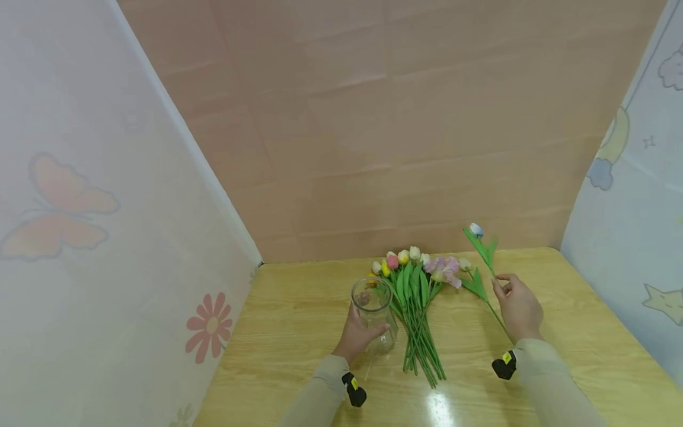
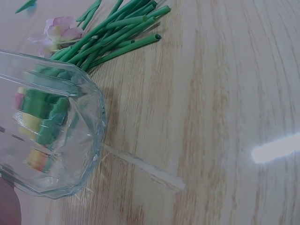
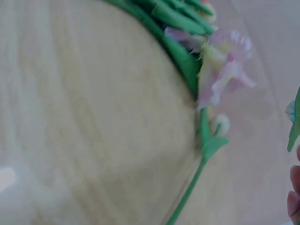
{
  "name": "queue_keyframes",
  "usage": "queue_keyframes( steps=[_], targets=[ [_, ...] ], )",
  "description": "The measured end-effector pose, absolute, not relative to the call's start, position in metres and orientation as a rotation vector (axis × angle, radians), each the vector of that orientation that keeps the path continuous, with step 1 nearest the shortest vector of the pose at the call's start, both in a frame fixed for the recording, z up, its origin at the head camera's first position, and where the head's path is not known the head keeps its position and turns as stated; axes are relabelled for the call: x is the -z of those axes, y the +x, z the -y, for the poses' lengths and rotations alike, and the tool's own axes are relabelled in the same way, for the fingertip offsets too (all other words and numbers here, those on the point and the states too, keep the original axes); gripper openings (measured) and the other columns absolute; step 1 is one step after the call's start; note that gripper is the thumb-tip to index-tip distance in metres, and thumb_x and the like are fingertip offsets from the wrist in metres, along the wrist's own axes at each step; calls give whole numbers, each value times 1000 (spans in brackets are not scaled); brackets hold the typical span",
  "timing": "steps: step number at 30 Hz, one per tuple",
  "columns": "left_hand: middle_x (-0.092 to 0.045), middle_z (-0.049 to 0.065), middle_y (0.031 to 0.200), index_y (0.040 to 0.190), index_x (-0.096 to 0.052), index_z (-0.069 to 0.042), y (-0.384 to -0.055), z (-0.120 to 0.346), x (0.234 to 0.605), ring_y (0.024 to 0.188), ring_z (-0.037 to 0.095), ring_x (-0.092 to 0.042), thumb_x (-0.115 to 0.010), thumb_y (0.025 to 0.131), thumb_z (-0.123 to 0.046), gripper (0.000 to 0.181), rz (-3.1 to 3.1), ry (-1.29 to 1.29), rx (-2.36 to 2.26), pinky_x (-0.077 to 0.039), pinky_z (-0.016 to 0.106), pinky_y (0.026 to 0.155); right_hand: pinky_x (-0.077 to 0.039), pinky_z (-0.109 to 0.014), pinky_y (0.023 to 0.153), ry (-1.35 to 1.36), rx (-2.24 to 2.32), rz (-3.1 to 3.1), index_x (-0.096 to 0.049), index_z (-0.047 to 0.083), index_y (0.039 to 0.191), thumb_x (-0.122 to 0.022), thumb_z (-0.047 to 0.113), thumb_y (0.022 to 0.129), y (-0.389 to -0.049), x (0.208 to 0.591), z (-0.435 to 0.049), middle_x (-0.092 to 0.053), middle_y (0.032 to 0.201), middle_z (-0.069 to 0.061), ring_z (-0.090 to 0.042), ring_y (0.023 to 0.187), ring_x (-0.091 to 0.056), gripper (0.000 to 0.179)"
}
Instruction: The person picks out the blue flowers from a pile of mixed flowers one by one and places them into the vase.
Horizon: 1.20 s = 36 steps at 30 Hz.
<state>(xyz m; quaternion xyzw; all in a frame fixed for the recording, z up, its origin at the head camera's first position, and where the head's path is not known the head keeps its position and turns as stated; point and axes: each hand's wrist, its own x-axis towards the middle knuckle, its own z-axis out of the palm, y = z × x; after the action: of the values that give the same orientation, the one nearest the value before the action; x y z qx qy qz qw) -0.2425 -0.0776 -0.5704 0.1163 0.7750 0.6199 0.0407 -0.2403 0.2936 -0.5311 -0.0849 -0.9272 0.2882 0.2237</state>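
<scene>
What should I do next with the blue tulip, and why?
I'd probably carry the blue tulip across to above the glass vase: your right hand pinches its stem off to the right, your left hand grips the vase, and no stem appears to pass through its opening.

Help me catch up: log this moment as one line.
left hand: holds glass vase | right hand: pinches blue flower by stem | flower bunch: on table, beside vase

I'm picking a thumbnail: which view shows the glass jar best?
The head view: it shows the glass jar from rim to base. The left wrist view cuts it off at the left edge; the right wrist view doesn't show it.
</scene>
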Motion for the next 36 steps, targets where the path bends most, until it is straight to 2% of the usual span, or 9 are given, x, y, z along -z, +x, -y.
queue_keyframes(
  steps=[5, 13, 21, 25, 30, 32, 36],
  targets=[
    [-30, 2, 154, 152, -19, -24, -243, 79, 571, 147, 32, -16, -78, 83, -26, 91, -2362, 372, -1920, -24, 61, 111, -37, -31, 41, -295, -819, 2641, -58, 0, 121, -42, 38, 103, -231, 553, -306, -67, 82, -13, -14, 47, -49, 45],
    [-30, 2, 154, 151, -18, -32, -244, 79, 573, 147, 32, -19, -79, 82, -26, 92, -2363, 361, -1915, -25, 60, 112, -38, -32, 40, -293, -808, 2800, -57, -5, 117, -48, 20, 102, -221, 580, -319, -68, 86, -20, -14, 46, -50, 31],
    [-30, -1, 153, 149, -24, -32, -246, 79, 574, 147, 31, -17, -80, 80, -36, 90, -2369, 374, -1924, -24, 61, 112, -42, -34, 44, -360, -819, 2916, -53, -6, 122, -43, 17, 100, -222, 578, -324, -65, 102, -27, -18, 55, -57, 33],
    [-29, 0, 153, 148, -24, -33, -247, 79, 574, 147, 31, -17, -80, 80, -37, 88, -2374, 381, -1914, -24, 61, 112, -45, -40, 47, -396, -788, 2959, -49, -8, 126, -41, 16, 99, -224, 576, -323, -59, 108, -33, -30, 61, -59, 36],
    [-24, 3, 157, 152, -19, -27, -246, 79, 573, 148, 31, -14, -79, 81, -35, 93, -2373, 370, -1904, -23, 60, 113, -45, -56, 67, -444, -710, 2847, -45, -11, 125, -48, 16, 95, -232, 578, -307, -49, 111, -37, -54, 89, -54, 40],
    [-22, 3, 158, 152, -18, -27, -246, 79, 572, 148, 31, -13, -79, 81, -34, 94, -2365, 355, -1904, -23, 59, 113, -41, -60, 71, -437, -681, 2774, -46, -14, 120, -51, 15, 93, -237, 577, -297, -48, 109, -38, -56, 91, -51, 40],
    [-24, 6, 157, 152, -18, -24, -241, 78, 564, 148, 32, -15, -78, 83, -27, 91, -2344, 363, -1919, -24, 60, 112, -41, -61, 69, -341, -614, 2679, -49, -14, 114, -52, 12, 90, -245, 576, -272, -51, 104, -36, -53, 88, -51, 35]
  ],
)
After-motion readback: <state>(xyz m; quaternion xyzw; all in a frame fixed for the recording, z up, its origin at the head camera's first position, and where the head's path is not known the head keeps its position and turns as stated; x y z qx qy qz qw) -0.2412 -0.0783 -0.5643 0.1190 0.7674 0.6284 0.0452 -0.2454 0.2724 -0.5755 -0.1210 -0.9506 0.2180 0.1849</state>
